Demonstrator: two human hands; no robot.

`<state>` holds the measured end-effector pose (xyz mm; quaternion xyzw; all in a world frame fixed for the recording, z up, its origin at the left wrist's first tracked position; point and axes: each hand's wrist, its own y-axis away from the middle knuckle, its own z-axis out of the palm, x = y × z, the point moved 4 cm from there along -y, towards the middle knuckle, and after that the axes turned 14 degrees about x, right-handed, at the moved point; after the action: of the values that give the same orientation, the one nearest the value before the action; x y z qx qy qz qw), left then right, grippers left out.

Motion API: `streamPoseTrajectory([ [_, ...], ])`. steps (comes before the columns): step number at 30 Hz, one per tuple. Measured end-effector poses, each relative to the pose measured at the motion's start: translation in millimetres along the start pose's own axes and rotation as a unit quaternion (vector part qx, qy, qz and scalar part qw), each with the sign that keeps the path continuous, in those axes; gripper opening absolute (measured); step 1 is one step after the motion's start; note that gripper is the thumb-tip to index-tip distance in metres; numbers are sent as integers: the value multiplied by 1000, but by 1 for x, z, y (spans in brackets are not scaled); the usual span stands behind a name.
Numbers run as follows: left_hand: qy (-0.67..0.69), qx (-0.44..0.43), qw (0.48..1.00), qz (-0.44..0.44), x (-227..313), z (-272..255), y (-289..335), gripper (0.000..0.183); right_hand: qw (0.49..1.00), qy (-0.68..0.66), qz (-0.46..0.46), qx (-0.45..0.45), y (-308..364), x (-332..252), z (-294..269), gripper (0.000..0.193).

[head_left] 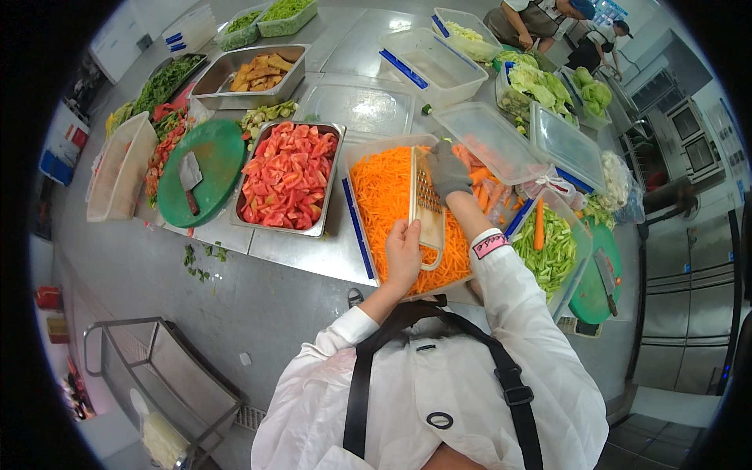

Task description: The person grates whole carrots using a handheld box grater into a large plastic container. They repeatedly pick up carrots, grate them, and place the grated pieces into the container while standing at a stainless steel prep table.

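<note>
Carrot tub [392, 142]: seen in the head view, heaped with shredded carrot [380, 192].
Grater [428, 215]: over the shreds within the tub, toothed part toward the tub's far side, looped end toward its near side.
Left hand [403, 260]: bare, above the tub's near half, grasping the grater's lower left edge, thumb on top.
Right hand [449, 168]: in a grey glove, at the tub's far right part, close beside the teeth; fingers bent but mostly hidden, so impossible to tell whether grasping anything.
Grater's handling: probably light and stiff, sharp at the teeth, likely slippery when wet; best held by the looped end or smooth edges, away from the teeth.
Shreds' handling: likely soft, damp and loose, poor as a firm support.
Whole carrots [479, 176]: right of the tub's middle, probably firm and slick.
Tomato pieces [286, 172]: left of the tub, in a steel pan [338, 135].
Chopped greens [540, 262]: right of the tub.
</note>
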<state>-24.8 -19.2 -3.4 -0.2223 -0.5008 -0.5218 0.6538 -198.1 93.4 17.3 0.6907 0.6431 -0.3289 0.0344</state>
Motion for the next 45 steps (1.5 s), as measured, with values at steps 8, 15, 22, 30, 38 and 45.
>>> streamPoseTrajectory([
  [8, 25, -4, 997, -68, 7, 5, 3, 13, 988, -154, 17, 21, -8, -15, -36, 49],
  [15, 21, -73, 994, -75, 12, 6, 11, 12, 987, -8, -128, -94, -3, 26, 13, 51],
  [22, -18, -73, 993, -95, 5, -15, 9, 13, 987, -145, 38, -50, -18, 69, 24, 46],
  [30, -15, -9, 987, -160, 3, -38, -9, 14, 970, -105, 188, 109, 0, 169, -4, 45],
  [38, 31, -2, 977, -213, -15, -57, -32, 10, 957, -117, 265, 29, 26, 280, -134, 46],
  [45, 40, 10, 966, -254, -30, -55, -40, 5, 948, 114, 170, -245, 163, 285, -156, 38],
])
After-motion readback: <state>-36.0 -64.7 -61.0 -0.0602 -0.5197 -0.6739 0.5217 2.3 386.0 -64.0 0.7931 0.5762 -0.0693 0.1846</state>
